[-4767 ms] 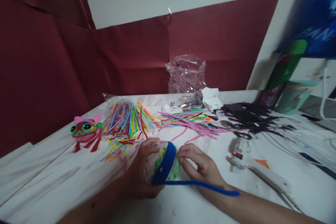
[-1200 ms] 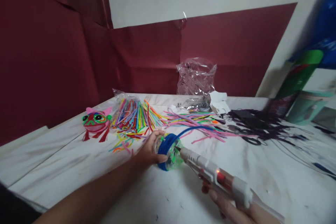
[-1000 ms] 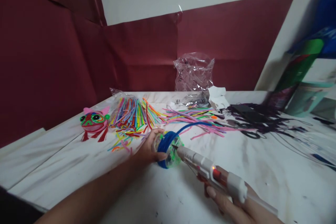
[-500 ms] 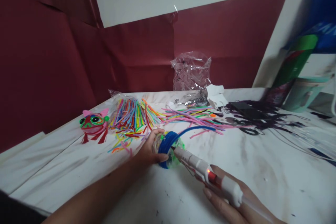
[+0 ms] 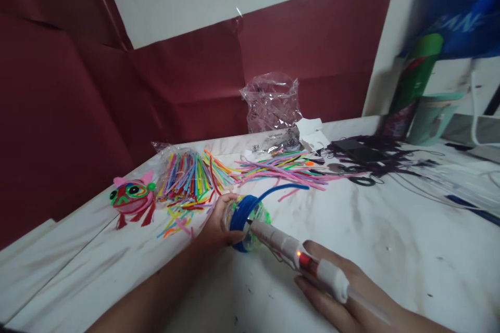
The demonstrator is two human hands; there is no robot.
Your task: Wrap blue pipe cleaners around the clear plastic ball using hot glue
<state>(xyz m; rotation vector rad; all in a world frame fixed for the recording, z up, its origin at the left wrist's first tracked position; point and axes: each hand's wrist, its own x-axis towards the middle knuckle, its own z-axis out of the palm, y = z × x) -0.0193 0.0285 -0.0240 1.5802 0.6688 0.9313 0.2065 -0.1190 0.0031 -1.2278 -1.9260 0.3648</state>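
Note:
In the head view my left hand (image 5: 217, 222) is closed around a clear, rounded plastic piece (image 5: 258, 214) with green bits at its edge. Blue pipe cleaner (image 5: 241, 213) is wound about it in a band, and its loose end curves up and to the right. My right hand (image 5: 361, 283) grips a white hot glue gun (image 5: 278, 239) with a lit orange light and a clear glue stick in its back. The nozzle meets the blue band or sits just beside it; whether it touches is unclear.
A pink-and-red animal figure (image 5: 135, 197) stands at left. Behind my hands lie a bag of coloured pipe cleaners (image 5: 183, 177) and a loose pile (image 5: 273, 169). Farther right are scissors (image 5: 361, 181), dark purple strands (image 5: 390, 158), a phone-like dark slab (image 5: 359, 151) and a green mug (image 5: 432, 119).
The whole view has shifted and tilted slightly, so table items sit farther left. Both hands keep their holds, and the glue gun nozzle stays at the blue band.

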